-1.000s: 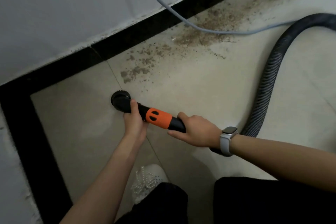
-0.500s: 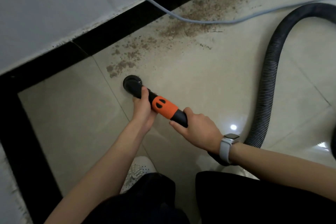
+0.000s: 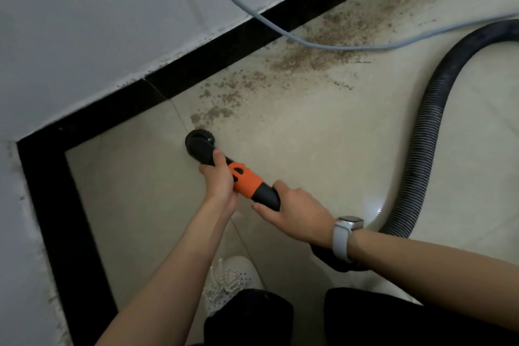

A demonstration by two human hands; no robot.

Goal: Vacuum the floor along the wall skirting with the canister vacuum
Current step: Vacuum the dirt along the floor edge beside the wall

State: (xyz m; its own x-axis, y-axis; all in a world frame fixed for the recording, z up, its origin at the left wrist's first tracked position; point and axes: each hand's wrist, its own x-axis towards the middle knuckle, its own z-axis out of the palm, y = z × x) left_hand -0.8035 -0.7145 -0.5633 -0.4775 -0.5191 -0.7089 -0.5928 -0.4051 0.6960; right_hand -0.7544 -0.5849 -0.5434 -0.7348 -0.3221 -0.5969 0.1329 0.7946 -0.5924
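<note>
A round black brush nozzle (image 3: pixel 200 143) presses on the beige floor tile, just short of a trail of brown dirt (image 3: pixel 309 56) that runs along the black skirting (image 3: pixel 238 42). My left hand (image 3: pixel 219 180) grips the black neck behind the nozzle. An orange collar (image 3: pixel 247 182) joins it to the black handle, which my right hand (image 3: pixel 295 212) grips; that wrist wears a white watch. The ribbed black hose (image 3: pixel 424 143) loops from under my right wrist up to the right edge.
A grey cable (image 3: pixel 280 31) hangs down the white wall and lies across the dirt toward the right. The skirting turns a corner at the left (image 3: pixel 42 177). My white shoe (image 3: pixel 230 281) and dark trouser legs are at the bottom.
The nozzle has slid across the tile toward the skirting and the near end of the dirt trail, both hands keeping their grip.
</note>
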